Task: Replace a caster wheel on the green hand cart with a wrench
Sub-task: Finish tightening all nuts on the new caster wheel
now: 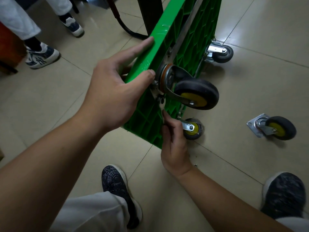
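Left hand [108, 92] grips green cart [143, 124] edge (loose caster [274, 128] well apart).

Beige tiled floor [250, 84] — a bystander's navy-and-white sneaker [41, 56] upper left, black post [150, 14] at top

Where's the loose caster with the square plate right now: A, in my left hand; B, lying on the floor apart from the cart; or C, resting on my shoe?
B: the loose caster lies on the tiled floor, well apart from the green hand cart.
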